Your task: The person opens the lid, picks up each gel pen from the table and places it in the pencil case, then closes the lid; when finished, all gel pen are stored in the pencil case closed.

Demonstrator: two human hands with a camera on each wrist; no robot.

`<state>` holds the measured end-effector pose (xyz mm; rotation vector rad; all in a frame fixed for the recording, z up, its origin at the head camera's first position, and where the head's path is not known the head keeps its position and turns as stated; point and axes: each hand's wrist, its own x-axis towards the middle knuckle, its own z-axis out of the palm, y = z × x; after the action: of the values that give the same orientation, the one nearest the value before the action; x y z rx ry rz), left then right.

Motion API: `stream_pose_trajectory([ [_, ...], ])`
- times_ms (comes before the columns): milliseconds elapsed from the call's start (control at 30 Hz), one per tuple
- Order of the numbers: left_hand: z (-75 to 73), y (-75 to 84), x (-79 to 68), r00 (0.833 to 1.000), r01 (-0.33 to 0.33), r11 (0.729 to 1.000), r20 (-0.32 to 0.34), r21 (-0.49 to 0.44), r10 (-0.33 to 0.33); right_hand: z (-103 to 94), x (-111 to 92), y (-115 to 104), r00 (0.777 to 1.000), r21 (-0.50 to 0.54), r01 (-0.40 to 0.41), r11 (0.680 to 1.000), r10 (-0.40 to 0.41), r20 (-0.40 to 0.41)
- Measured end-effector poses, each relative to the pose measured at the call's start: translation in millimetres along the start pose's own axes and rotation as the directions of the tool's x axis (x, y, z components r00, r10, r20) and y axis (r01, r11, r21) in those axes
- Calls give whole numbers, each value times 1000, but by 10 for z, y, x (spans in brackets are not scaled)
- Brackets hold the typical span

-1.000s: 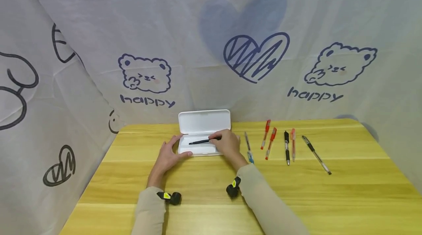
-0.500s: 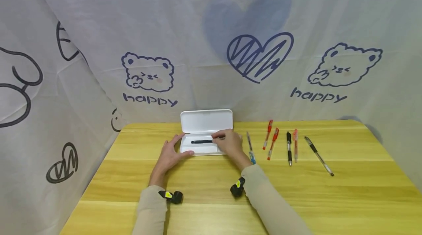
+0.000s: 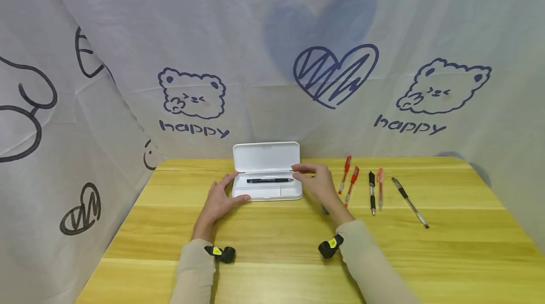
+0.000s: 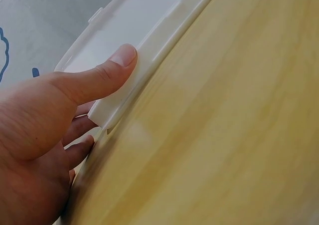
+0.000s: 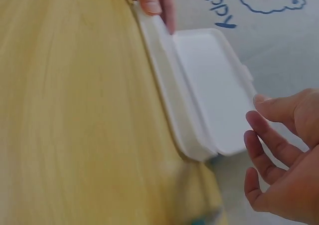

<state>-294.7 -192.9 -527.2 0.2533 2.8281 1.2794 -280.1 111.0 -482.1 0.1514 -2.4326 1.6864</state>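
Note:
A white pencil case (image 3: 259,193) lies with its lid (image 3: 266,156) raised against the cloth. Inside its back compartment a black pen (image 3: 269,181) rests lengthwise. My left hand (image 3: 218,205) grips the case's left end, thumb over the front edge and fingers round the far side. In the left wrist view the thumb (image 4: 117,63) presses on the rim of the case. My right hand (image 3: 319,183) hovers just by the case's right end, its fingers loosely bent. The right wrist view shows nothing between those fingers (image 5: 264,152).
Right of the case lie red pens (image 3: 351,185), a black pen (image 3: 372,192), a pink pen (image 3: 380,189) and a clear pen with a black grip (image 3: 410,202). A pen's blue end (image 3: 325,210) shows under my right wrist. A patterned cloth (image 3: 264,105) hangs behind the table.
My right hand has let go of the black pen, which now lies in the case, and has drawn back to the right. My left hand stays on the case.

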Motion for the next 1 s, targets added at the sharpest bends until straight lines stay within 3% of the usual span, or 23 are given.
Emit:
stream_pose_trajectory([
  [233, -11, -30, 2, 1000, -9, 1000, -6, 6, 9, -390, -128, 22, 998, -26, 60, 998, -60, 2],
  [433, -2, -28, 9, 999, -38, 999, -7, 14, 38, -768, -315, 86, 995, -128, 93, 987, -95, -6],
  [767, -12, 14, 32, 999, -31, 999, -10, 23, 31, -1470, -558, 172, 987, -192, 75, 979, -100, -125],
  [1000, 1, -26, 22, 999, -33, 999, -7, 16, 33, -1808, -669, 390, 974, -200, 35, 979, -78, -211],
])
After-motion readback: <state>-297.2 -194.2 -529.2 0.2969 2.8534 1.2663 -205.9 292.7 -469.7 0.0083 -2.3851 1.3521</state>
